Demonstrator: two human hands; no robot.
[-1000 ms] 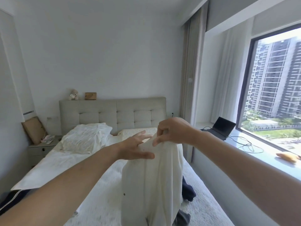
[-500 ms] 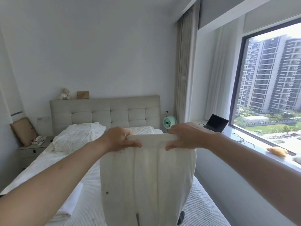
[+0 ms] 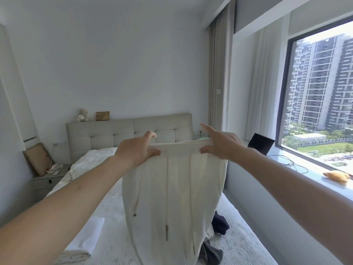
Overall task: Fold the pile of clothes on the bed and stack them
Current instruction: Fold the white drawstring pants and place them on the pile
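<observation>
Holding the cream trousers (image 3: pixel 175 197) up over the bed (image 3: pixel 238 236), the left hand (image 3: pixel 136 150) and right hand (image 3: pixel 221 145) each pinch the waistband, other fingers loose. Keep it level and taut; unfolded dark clothes (image 3: pixel 219 224) wait at five o'clock, a folded white piece (image 3: pixel 86 240) at eight.

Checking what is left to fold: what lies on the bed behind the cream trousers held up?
Behind the cream trousers, dark clothes and a grey garment peek out on the bed. Anything more behind them is covered.
</observation>
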